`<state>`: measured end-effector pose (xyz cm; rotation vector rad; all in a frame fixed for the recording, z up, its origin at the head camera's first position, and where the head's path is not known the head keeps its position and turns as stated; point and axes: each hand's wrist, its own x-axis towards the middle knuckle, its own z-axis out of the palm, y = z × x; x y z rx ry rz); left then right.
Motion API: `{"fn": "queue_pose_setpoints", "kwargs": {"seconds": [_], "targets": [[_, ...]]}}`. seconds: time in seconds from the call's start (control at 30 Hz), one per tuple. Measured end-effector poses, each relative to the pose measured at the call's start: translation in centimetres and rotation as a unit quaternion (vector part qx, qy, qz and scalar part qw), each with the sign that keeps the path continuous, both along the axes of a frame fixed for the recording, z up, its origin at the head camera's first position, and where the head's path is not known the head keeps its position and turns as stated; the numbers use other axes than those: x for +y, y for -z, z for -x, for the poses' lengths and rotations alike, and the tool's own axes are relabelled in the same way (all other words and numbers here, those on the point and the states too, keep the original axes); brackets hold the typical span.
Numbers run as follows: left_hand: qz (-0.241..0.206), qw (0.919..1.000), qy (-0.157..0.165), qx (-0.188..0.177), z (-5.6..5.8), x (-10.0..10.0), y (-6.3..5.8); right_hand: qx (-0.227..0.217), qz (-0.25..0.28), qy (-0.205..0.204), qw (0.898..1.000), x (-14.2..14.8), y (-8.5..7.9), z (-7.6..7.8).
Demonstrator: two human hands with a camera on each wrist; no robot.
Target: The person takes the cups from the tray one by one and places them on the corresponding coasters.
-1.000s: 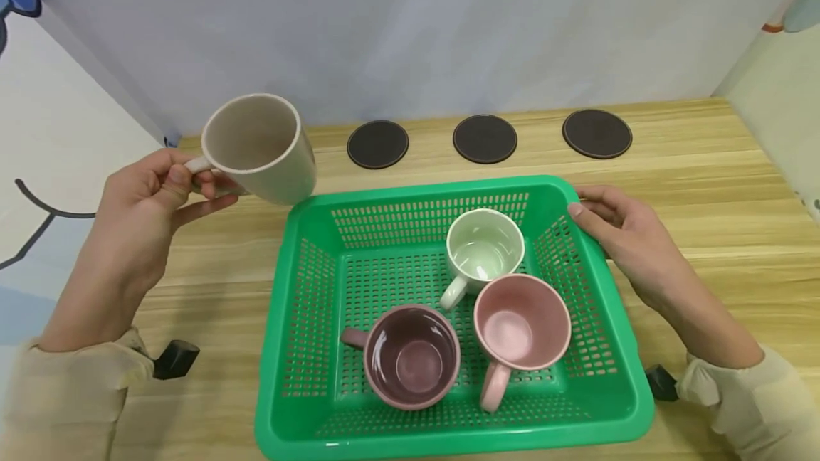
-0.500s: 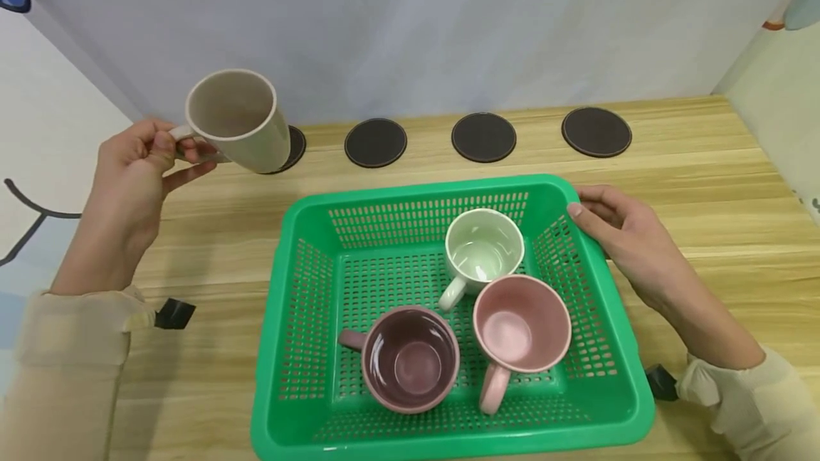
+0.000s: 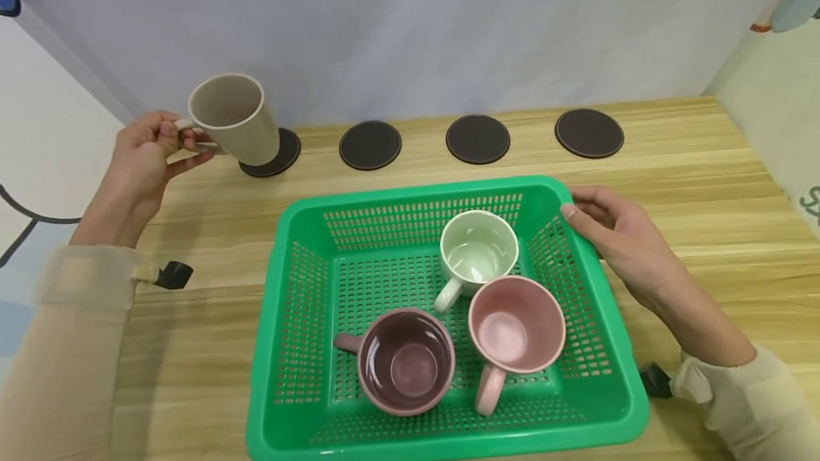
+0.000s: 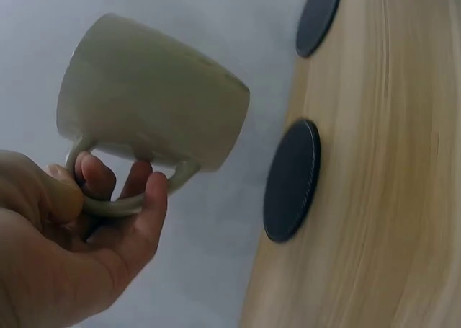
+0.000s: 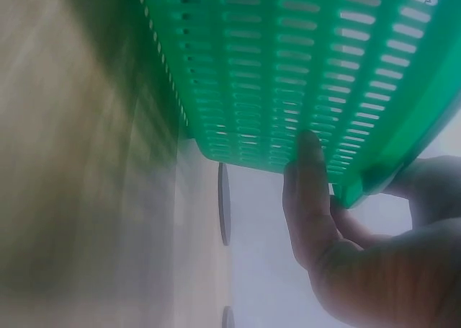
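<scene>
Left arm stretched forward; left hand (image 3: 144, 151) pinches beige mug (image 3: 246, 132) by handle between thumb and curled fingers. Mug held up, base near leftmost black coaster (image 3: 287, 153) – left wrist view shows gap between them. Right arm slants in from lower right; right hand (image 3: 624, 237) grips side rim of green basket (image 3: 410, 195), thumb over top, fingers against outer wall. Pale green mug (image 3: 475, 255), pink mug (image 3: 515, 329), purple mug (image 3: 406, 365) inside. Dark lettering (image 3: 811, 203) at right edge – cut off, unreadable.
</scene>
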<state>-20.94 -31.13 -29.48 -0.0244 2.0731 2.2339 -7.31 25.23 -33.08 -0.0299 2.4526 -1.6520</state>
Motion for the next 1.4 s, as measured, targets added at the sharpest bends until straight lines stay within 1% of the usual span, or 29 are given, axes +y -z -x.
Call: {"fn": "queue_pose_setpoints", "kwargs": {"seconds": [0.13, 0.27, 0.4, 0.47, 0.57, 0.73, 0.87, 1.03, 1.17, 1.33, 1.4], "targets": [[0.003, 1.0, 0.001, -0.004, 1.4, -0.8, 0.8, -0.001, -0.002, 0.005, 1.0, -0.1, 0.0, 0.0], [-0.014, 0.9999, 0.0, -0.009, 2.5, -1.5, 1.6, 0.004, 0.001, 0.004, 1.0, -0.1, 0.0, 0.0], [-0.029, 0.9994, -0.002, -0.016, 3.2, -2.1, 2.5, 0.004, 0.006, 0.003, 1.0, 0.0, 0.0, 0.0], [-0.029, 0.9994, -0.002, -0.018, 3.5, -2.3, 2.9, 0.005, 0.005, 0.002, 1.0, 0.0, 0.0, 0.0], [-0.023, 0.9995, -0.002, -0.023, 3.9, -2.4, 3.4, 0.006, 0.005, 0.002, 1.0, 0.1, 0.0, -0.1], [-0.002, 0.9995, 0.005, -0.032, 4.6, -2.3, 3.7, 0.006, 0.0, 0.004, 1.0, 0.3, -0.2, -0.3], [0.003, 0.9994, 0.01, -0.033, 4.9, -2.2, 4.0, 0.004, 0.004, 0.004, 1.0, 0.4, -0.1, -0.4], [0.003, 0.9993, 0.012, -0.036, 4.9, -2.3, 4.5, 0.001, 0.009, 0.006, 1.0, 0.4, -0.1, -0.6], [-0.004, 0.9995, 0.01, -0.031, 4.8, -2.3, 4.9, 0.001, 0.007, 0.01, 1.0, 0.5, -0.1, -0.7], [-0.004, 0.9993, 0.022, -0.03, 4.9, -2.3, 5.3, -0.009, 0.0, 0.029, 1.0, 0.5, -0.3, -0.8], [-0.002, 0.9991, 0.03, -0.03, 4.9, -2.3, 5.4, -0.008, -0.003, 0.03, 1.0, 0.5, -0.4, -0.8]]}}
